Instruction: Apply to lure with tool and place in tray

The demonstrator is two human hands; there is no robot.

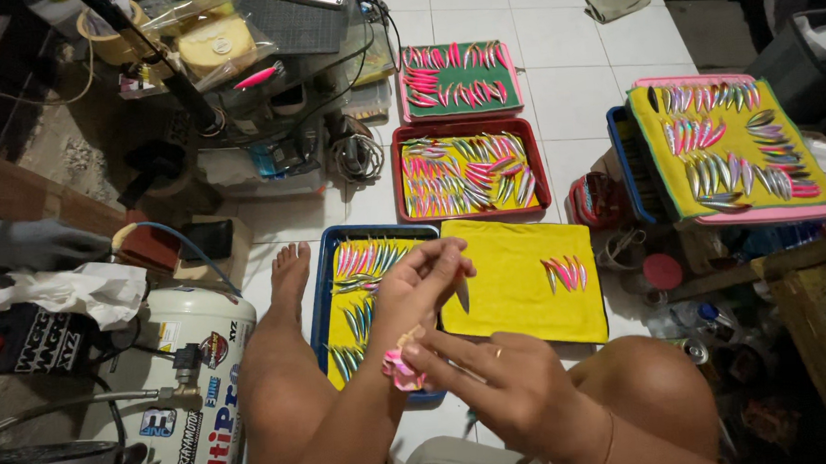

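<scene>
Right hand (510, 377) is pinching a soft pink cloth (401, 369); left hand (420, 283) fingers are clamping a small lure (462, 293). It is probably light, stiff and slippery, so I am gripping its narrow end.

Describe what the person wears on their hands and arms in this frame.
Both arms are bare, with no sleeves and no gloves. The right hand has a thin ring on one finger and a slim bracelet at the wrist. The left hand shows no jewellery that can be made out.

White tiled floor (563, 45) carries lure trays (471, 168) (red, blue, pink) and a compressor (191, 394).
</scene>
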